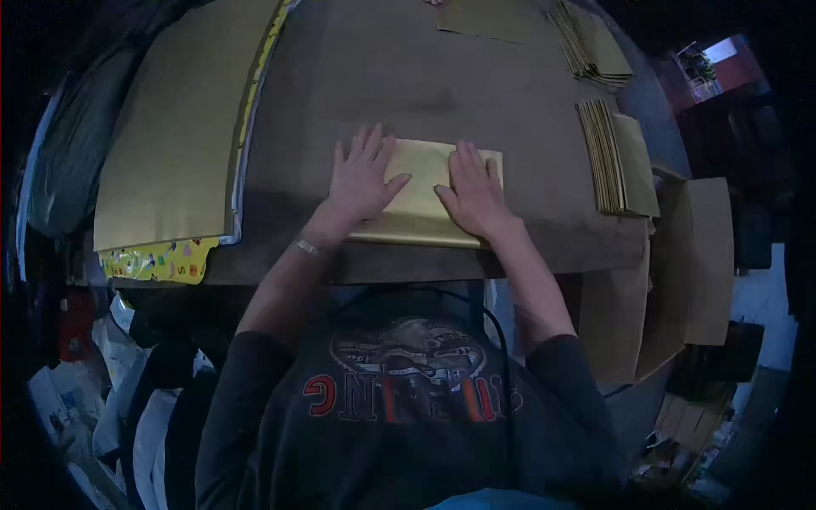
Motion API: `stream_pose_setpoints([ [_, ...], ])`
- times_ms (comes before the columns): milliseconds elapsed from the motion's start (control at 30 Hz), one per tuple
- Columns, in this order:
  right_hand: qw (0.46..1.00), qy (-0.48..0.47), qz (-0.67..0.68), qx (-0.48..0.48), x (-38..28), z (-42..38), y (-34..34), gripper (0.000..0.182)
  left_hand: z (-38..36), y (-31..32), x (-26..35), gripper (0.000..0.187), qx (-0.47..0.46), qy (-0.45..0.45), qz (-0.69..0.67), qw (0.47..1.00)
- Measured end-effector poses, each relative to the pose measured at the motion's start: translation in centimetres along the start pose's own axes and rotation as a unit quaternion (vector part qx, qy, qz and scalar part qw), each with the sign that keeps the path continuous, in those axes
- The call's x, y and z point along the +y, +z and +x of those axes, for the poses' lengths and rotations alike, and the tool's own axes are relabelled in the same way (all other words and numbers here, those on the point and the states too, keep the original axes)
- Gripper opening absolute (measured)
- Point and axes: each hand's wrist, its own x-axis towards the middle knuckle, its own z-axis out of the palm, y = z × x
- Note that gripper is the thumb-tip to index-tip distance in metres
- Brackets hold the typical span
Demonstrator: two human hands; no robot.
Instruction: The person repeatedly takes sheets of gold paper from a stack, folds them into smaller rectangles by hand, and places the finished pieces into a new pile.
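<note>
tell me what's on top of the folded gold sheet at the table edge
Both hands press flat on the folded gold sheet: left hand, right hand. The paper beneath the palms is covered.

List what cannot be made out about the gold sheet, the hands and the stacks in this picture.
- Head view: the gold sheet is partly covered by the left hand and right hand.
- The folded stack is too small to count.
- A fingertip at the top is cut off by the edge.
- The surroundings are too dark.
</note>
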Motion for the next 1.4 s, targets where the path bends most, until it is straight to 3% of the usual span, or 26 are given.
stream_pose_setpoints([
  [133,0.993,-0.108,0.052,0.013,0.8,0.2,0.5,0.067,-0.1,0.2,0.0,0.073,0.029,0.013,0.016,0.999],
  [433,0.999,0.001,-0.030,-0.019,5.7,1.0,-0.2,0.068,0.2,-1.4,2.0,0.073,-0.059,-0.031,0.072,0.995],
  [533,0.999,0.006,-0.033,-0.021,5.7,1.1,0.2,0.067,0.1,-0.2,6.3,0.073,-0.046,0.040,-0.017,0.998],
  [667,0.999,-0.009,-0.044,0.001,6.3,1.1,0.9,0.062,-1.4,2.8,12.8,0.073,0.068,0.080,-0.087,0.991],
  [767,0.999,-0.002,-0.044,-0.007,5.9,1.1,0.4,0.063,-2.1,2.4,11.5,0.075,0.034,0.106,-0.069,0.991],
  [900,0.999,-0.004,-0.042,0.008,6.1,1.1,0.7,0.066,-4.0,0.4,7.8,0.073,-0.029,0.061,-0.014,0.998],
  [1100,0.999,0.031,-0.027,0.009,4.3,1.2,0.3,0.066,-7.6,-1.2,2.7,0.073,0.001,0.000,0.009,1.000],
  [1167,0.995,0.096,-0.006,0.034,1.5,1.5,0.8,0.068,-7.7,-0.6,2.3,0.073,0.022,0.010,0.015,1.000],
  [1300,0.994,-0.020,0.080,0.077,-6.4,1.1,2.8,0.064,-7.8,-0.3,2.1,0.072,0.048,0.027,0.037,0.998],
  [1400,0.990,-0.040,0.110,0.084,-7.4,0.1,2.6,0.063,-7.7,-0.1,1.9,0.070,0.053,0.027,0.035,0.998],
])
